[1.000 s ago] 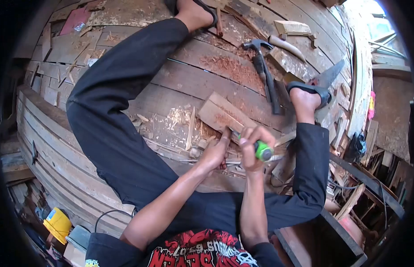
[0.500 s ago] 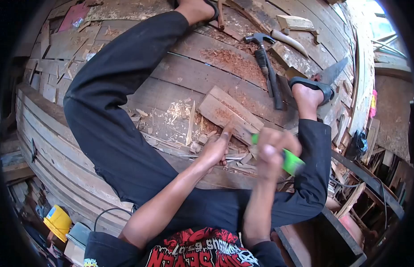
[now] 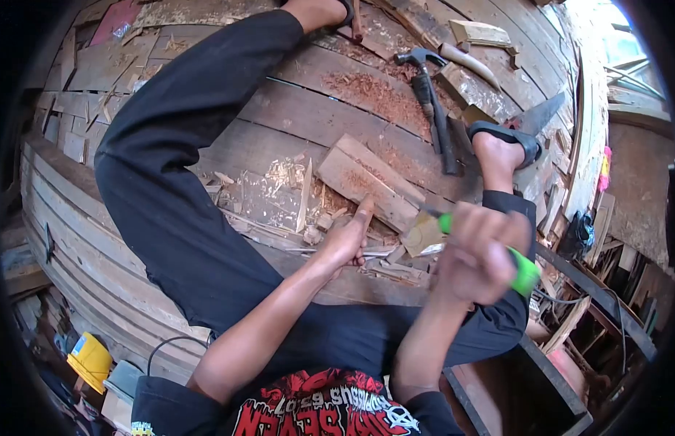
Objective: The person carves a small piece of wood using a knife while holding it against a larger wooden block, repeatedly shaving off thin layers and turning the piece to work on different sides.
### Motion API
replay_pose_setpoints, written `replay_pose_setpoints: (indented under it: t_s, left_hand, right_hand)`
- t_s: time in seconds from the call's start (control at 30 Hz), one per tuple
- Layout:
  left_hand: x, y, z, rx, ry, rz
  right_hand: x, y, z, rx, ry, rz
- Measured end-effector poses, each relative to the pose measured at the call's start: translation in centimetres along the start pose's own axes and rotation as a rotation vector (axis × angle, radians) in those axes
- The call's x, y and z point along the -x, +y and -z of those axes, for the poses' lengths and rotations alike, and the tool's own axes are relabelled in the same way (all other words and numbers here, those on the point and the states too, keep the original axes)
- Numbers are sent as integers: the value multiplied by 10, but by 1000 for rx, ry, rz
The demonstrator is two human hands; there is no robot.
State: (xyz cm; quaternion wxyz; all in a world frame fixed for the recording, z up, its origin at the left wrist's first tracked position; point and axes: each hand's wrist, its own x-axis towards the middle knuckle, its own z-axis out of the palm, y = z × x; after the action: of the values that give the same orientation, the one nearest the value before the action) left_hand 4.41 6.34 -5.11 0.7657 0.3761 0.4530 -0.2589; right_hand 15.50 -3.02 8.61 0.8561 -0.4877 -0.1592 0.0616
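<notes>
My right hand (image 3: pixel 479 254), slightly blurred, is wrapped round a green-handled tool (image 3: pixel 525 273) with a thin dark shank pointing left. The kind of tool does not show clearly. Held above the floor, it is right of a short wooden block (image 3: pixel 355 171) with reddish shavings on top. My left hand (image 3: pixel 348 240) is at the block's near edge, its thumb stretched onto the wood and its other fingers curled below. Beside the right hand's wrist, a yellowish flat piece (image 3: pixel 424 234) lies by the block's near right end. Wood chips (image 3: pixel 286 178) are scattered left of the block.
A claw hammer (image 3: pixel 424 94) lies on the plank floor beyond the block, with a saw (image 3: pixel 544 112) near my right foot. Wood offcuts (image 3: pixel 479 33) sit farther back. Stacked boards (image 3: pixel 83 218) run along the left, near a yellow container (image 3: pixel 90 361).
My right hand has moved right with the green-handled tool, drawing its tip away from the block and uncovering the yellowish piece. My left hand stays at the block.
</notes>
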Motion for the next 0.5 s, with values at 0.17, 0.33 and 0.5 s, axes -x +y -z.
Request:
replay_pose_setpoints:
  t_s: [0.17, 0.33, 0.5]
  left_hand:
    - [4, 11, -7, -43, 7, -1]
    - [5, 9, -6, -39, -18, -32]
    - [-8, -5, 0, 18, -47, -3]
  right_hand:
    - [-4, -9, 5, 52, -62, 79]
    - [22, 58, 31, 78, -8, -91]
    - [-4, -4, -1, 74, -134, 91]
